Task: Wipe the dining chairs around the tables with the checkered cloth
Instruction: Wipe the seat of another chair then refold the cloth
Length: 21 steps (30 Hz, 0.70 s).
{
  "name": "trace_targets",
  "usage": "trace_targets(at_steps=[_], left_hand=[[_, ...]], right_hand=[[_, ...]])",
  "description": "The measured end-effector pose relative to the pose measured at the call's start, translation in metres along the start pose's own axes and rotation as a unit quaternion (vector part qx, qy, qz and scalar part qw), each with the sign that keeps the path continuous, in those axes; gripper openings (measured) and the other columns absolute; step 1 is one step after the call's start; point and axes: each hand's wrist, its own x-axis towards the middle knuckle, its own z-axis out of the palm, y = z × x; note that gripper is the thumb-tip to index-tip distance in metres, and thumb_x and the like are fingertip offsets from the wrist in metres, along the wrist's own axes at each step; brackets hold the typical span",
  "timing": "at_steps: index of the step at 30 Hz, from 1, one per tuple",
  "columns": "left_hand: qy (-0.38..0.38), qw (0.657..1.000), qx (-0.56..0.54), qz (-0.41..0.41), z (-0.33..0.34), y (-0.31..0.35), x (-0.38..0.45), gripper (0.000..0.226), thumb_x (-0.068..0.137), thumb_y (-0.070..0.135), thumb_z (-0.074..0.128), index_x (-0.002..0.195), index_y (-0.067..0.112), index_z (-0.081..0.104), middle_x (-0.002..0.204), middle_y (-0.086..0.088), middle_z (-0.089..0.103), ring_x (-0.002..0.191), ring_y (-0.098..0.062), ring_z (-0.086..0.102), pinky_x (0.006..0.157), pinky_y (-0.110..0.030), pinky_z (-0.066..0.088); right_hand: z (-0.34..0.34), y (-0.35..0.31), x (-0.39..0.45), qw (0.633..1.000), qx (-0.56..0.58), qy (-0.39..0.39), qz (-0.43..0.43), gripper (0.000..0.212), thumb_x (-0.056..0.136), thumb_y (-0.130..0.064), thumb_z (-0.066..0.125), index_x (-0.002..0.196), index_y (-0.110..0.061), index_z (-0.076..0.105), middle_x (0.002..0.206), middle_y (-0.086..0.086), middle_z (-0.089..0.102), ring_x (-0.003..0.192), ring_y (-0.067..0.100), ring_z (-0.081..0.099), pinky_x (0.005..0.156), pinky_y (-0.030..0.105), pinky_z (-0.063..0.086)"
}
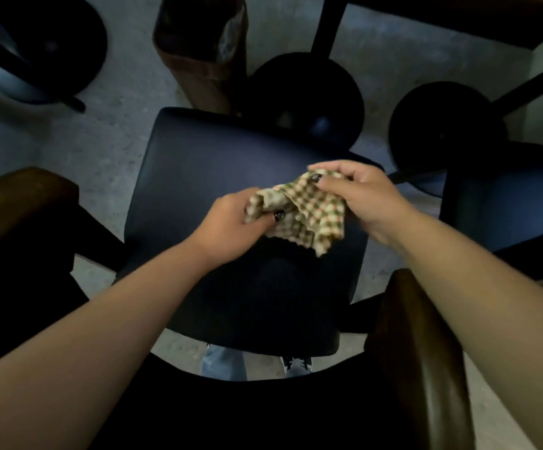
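You've got the checkered cloth (pixel 299 216) bunched between both hands, up over the dark seat (pixel 231 177) of the chair in front of you. Your left hand (pixel 231 222) pinches its left end, fingers curled in; your right hand (pixel 354 196) grips the top right corner. A brown wooden armrest (pixel 419 345) sits under your right forearm, round table bases (pixel 309 92) on the floor beyond

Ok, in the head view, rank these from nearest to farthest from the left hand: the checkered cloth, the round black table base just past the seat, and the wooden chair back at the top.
1. Checkered cloth: held in the left hand, above the dark seat.
2. Round black table base: beyond the seat's far edge, slightly right.
3. Wooden chair back: top of frame, farthest.
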Motion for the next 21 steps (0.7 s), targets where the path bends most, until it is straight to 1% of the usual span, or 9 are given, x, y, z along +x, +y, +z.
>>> trace_targets(at_steps=[3, 6, 8, 11, 13, 15, 17, 19, 21], left_hand=[[0.024, 0.99, -0.124, -0.063, -0.005, 0.021, -0.012, 0.012, 0.088, 0.016, 0.071, 0.091, 0.027, 0.07, 0.086, 0.014, 0.074, 0.084, -0.001, 0.069, 0.074, -0.017, 0.052], [0.02, 0.953, -0.26, -0.153, -0.01, 0.03, -0.022, 0.008, 0.087, 0.013, 0.071, 0.093, 0.019, 0.072, 0.092, -0.001, 0.076, 0.089, -0.019, 0.073, 0.079, -0.037, 0.059], [0.012, 0.931, -0.313, -0.185, -0.013, 0.032, -0.027, 0.013, 0.086, 0.009, 0.071, 0.098, 0.014, 0.07, 0.096, -0.009, 0.076, 0.091, -0.029, 0.073, 0.076, -0.043, 0.061], [-0.015, 0.907, -0.364, -0.212, -0.018, 0.029, -0.032, 0.029, 0.078, 0.007, 0.074, 0.105, 0.011, 0.067, 0.101, -0.012, 0.075, 0.095, -0.032, 0.071, 0.074, -0.042, 0.061], [-0.041, 0.868, -0.435, -0.236, -0.021, 0.026, -0.036, 0.04, 0.072, 0.007, 0.072, 0.112, 0.008, 0.064, 0.106, -0.012, 0.074, 0.1, -0.029, 0.071, 0.073, -0.037, 0.061], [-0.052, 0.827, -0.494, -0.262, -0.023, 0.024, -0.041, 0.044, 0.072, 0.006, 0.068, 0.115, 0.005, 0.062, 0.109, -0.014, 0.072, 0.1, -0.027, 0.071, 0.07, -0.031, 0.058], [-0.042, 0.802, -0.523, -0.286, -0.024, 0.022, -0.045, 0.036, 0.075, 0.006, 0.064, 0.111, 0.001, 0.063, 0.104, -0.017, 0.073, 0.09, -0.024, 0.073, 0.065, -0.029, 0.058], [-0.029, 0.793, -0.529, -0.301, -0.026, 0.02, -0.049, 0.024, 0.087, 0.002, 0.057, 0.11, -0.002, 0.063, 0.098, -0.017, 0.074, 0.082, -0.021, 0.073, 0.06, -0.027, 0.058], [-0.024, 0.788, -0.532, -0.308, -0.03, 0.017, -0.052, 0.023, 0.096, 0.003, 0.05, 0.115, -0.004, 0.061, 0.102, -0.018, 0.073, 0.084, -0.021, 0.073, 0.063, -0.028, 0.058]], right_hand=[[-0.003, 0.004, -0.017, 0.992, 0.099, 0.056, 0.061, 0.013, 0.093, -0.022, 0.058, 0.102, -0.023, 0.067, 0.106, 0.001, 0.07, 0.096, 0.015, 0.068, 0.084, 0.034, 0.056], [-0.004, 0.0, -0.03, 0.987, 0.14, 0.048, 0.067, 0.028, 0.094, -0.007, 0.045, 0.102, -0.024, 0.067, 0.105, 0.006, 0.065, 0.076, 0.017, 0.069, 0.059, 0.029, 0.058], [-0.005, -0.006, -0.035, 0.992, 0.114, 0.036, 0.037, 0.034, 0.09, 0.002, 0.045, 0.102, -0.02, 0.068, 0.1, 0.006, 0.063, 0.064, 0.016, 0.068, 0.05, 0.022, 0.052], [-0.002, -0.012, -0.038, 0.99, 0.135, 0.03, 0.011, 0.033, 0.087, 0.014, 0.044, 0.1, -0.004, 0.068, 0.096, 0.01, 0.067, 0.075, 0.02, 0.072, 0.059, 0.02, 0.054], [0.004, -0.013, -0.039, 0.983, 0.176, 0.046, -0.012, 0.036, 0.086, 0.017, 0.042, 0.104, -0.002, 0.066, 0.102, 0.015, 0.067, 0.09, 0.023, 0.071, 0.073, 0.027, 0.058], [0.007, -0.011, -0.042, 0.992, 0.085, 0.068, -0.057, 0.049, 0.081, 0.018, 0.047, 0.111, -0.016, 0.064, 0.117, 0.005, 0.062, 0.106, 0.013, 0.065, 0.086, 0.029, 0.056], [0.01, -0.011, -0.049, 0.994, -0.028, 0.004, -0.103, 0.064, 0.074, 0.012, 0.053, 0.115, -0.036, 0.06, 0.136, -0.012, 0.047, 0.124, -0.004, 0.044, 0.097, 0.015, 0.045], [0.017, -0.011, -0.055, 0.982, -0.114, -0.095, -0.116, 0.063, 0.072, -0.004, 0.064, 0.114, -0.05, 0.056, 0.145, -0.021, 0.031, 0.131, -0.014, 0.025, 0.104, 0.011, 0.026], [0.026, -0.007, -0.056, 0.962, -0.211, -0.126, -0.117, 0.052, 0.072, -0.022, 0.075, 0.11, -0.053, 0.057, 0.149, -0.022, 0.024, 0.134, -0.014, 0.02, 0.103, 0.013, 0.021]])
